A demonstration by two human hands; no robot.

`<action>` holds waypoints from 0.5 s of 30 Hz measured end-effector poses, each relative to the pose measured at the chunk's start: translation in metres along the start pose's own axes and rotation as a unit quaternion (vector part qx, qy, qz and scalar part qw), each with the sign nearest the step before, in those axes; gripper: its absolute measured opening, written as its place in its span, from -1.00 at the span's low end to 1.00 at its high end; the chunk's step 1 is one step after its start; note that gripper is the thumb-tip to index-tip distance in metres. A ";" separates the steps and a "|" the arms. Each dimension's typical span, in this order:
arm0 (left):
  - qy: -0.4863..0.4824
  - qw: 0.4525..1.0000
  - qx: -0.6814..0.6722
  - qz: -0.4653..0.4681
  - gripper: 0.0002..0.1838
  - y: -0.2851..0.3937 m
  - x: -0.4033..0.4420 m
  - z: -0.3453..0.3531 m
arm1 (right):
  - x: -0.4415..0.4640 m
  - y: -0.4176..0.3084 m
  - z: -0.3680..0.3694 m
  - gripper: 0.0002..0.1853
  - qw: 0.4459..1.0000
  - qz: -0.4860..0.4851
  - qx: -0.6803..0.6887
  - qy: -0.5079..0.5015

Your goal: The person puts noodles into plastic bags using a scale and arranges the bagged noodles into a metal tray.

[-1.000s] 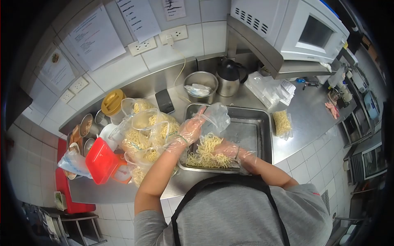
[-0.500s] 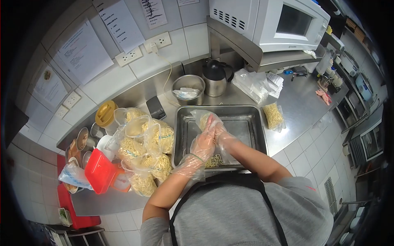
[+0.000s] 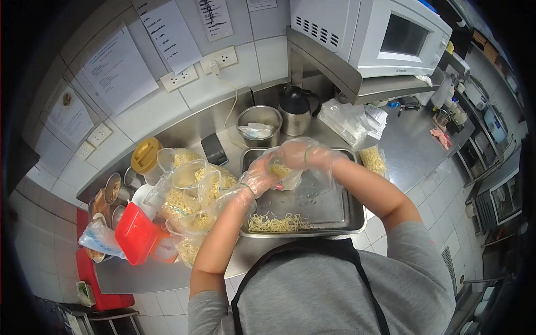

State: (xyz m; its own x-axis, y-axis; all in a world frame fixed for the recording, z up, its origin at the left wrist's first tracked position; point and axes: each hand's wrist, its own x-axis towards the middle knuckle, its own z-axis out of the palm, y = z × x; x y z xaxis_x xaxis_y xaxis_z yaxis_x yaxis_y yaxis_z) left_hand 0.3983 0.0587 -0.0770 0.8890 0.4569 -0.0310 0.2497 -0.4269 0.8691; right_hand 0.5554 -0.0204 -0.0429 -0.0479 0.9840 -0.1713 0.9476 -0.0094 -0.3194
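Observation:
A clear plastic bag [image 3: 289, 177] with some yellow noodles in it hangs over the metal tray [image 3: 357, 228]. My left hand [image 3: 261, 175], in a clear plastic glove, is closed on the bag's left side. From above and to the right, my right hand [image 3: 296, 153], also gloved, is closed at the bag's top; its fingertips are partly hidden. Loose noodles [image 3: 277, 223] lie along the tray's near left edge. Several bags of noodles [image 3: 181, 202] are heaped left of the tray, beside my left forearm.
Behind the tray are a metal bowl [image 3: 259, 118], a black-topped jug [image 3: 296, 114] and a phone [image 3: 214, 149]. A noodle bag [image 3: 373, 160] sits to the right. A red container [image 3: 135, 233] and yellow-lidded jar [image 3: 145, 156] are at left; a microwave [image 3: 399, 39] is on the shelf.
My hands have moved from the loose noodles at the tray's near side to its far side. They came together on the bag, then my right hand rose over its top.

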 end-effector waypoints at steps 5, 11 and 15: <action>0.097 0.992 -0.079 -0.021 -0.17 -0.001 -0.001 -0.022 | -0.029 -0.010 -0.014 -0.62 0.964 -0.085 0.174 0.182; 0.248 0.963 0.015 0.101 -0.26 -0.069 -0.031 -0.014 | -0.090 0.054 0.060 -0.25 0.997 0.029 0.065 -0.021; 0.308 0.930 0.108 0.171 -0.29 -0.098 -0.041 0.012 | -0.095 0.041 0.159 -0.32 0.990 0.019 0.122 -0.067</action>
State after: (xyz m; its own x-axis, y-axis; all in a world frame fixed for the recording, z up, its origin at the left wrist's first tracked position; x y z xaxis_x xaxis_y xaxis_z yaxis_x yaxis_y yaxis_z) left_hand 0.3416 0.0725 -0.1673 0.5590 0.5978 0.5746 0.1237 -0.7453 0.6551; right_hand 0.5483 -0.1427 -0.1879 -0.0718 0.9498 -0.3044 0.8453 -0.1041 -0.5240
